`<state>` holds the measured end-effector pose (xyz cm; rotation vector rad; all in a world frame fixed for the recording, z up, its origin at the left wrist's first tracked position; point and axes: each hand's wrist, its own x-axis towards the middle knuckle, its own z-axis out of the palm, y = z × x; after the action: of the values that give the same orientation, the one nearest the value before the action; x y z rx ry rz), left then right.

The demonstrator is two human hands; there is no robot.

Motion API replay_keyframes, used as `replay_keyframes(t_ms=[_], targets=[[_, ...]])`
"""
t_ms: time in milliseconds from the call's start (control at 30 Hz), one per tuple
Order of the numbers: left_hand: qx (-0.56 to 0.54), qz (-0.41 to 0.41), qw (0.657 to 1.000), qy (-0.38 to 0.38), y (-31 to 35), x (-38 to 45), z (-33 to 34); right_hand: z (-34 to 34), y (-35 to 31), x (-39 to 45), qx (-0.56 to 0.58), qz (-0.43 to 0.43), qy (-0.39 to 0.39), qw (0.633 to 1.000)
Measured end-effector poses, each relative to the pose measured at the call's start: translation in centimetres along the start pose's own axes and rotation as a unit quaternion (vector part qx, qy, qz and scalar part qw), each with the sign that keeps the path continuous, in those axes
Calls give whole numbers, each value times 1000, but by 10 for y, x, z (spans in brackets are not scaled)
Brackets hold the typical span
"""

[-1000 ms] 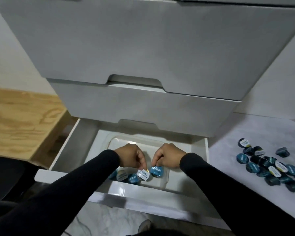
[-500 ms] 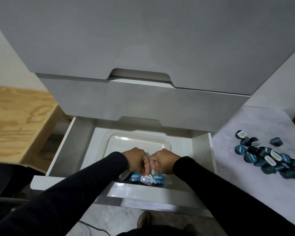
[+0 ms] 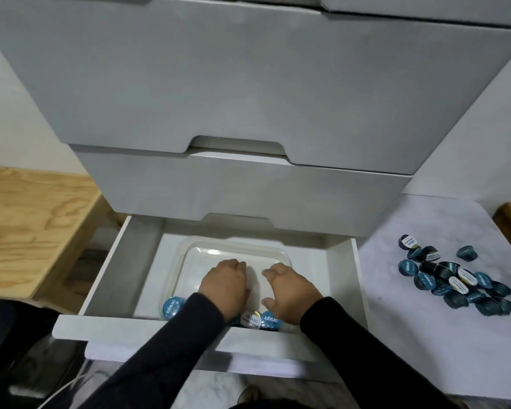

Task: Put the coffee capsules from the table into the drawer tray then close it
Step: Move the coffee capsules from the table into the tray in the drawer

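Left hand: left hand point(image 3: 223, 286) reaches into the open bottom drawer point(image 3: 124, 261) and hovers over the clear plastic tray point(image 3: 233, 246), knuckles up, fingers loosely bent with nothing visibly in them; whether the fingertips touch the tray floor cannot be told.
Right hand: right hand point(image 3: 289, 290) sits beside it over the tray's right half, fingers spread and relaxed, gripping nothing.
Sleeves: both arms wear dark long sleeves point(image 3: 165, 343) that cross the drawer's front panel.
Capsules in tray: three blue and white coffee capsules show along the tray's near edge, foil lids up: one blue capsule point(image 3: 173, 307) at the near-left corner, a white-lidded capsule point(image 3: 250, 319) and another blue-lidded capsule point(image 3: 269, 319) just beneath the two wrists; a further one may be hidden under the left wrist.
Capsules on table: a loose pile of capsules point(image 3: 455, 281) lies on the white marbled table point(image 3: 410, 335) to the right of the drawer, well apart from the hands.
Cabinet: two grey upper drawers point(image 3: 248, 98) are closed above the open one.
Surroundings: a pale wooden surface point(image 3: 27, 225) stands to the left.
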<state>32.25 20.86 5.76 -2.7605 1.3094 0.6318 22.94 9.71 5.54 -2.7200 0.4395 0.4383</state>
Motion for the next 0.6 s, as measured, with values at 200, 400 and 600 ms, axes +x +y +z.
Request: replay_keyframes(t_ms=[200,400,600], targets=[[-36,-63,985,156,17,-20,4,-1,-1,-19,-5,10,154,988],[-57,-55,969,233,31,-33,-5,-13,1,-34,17,54,229,972],[-56,-12,960,275,62,-28,-20,-21,27,-52,25,107,287,952]])
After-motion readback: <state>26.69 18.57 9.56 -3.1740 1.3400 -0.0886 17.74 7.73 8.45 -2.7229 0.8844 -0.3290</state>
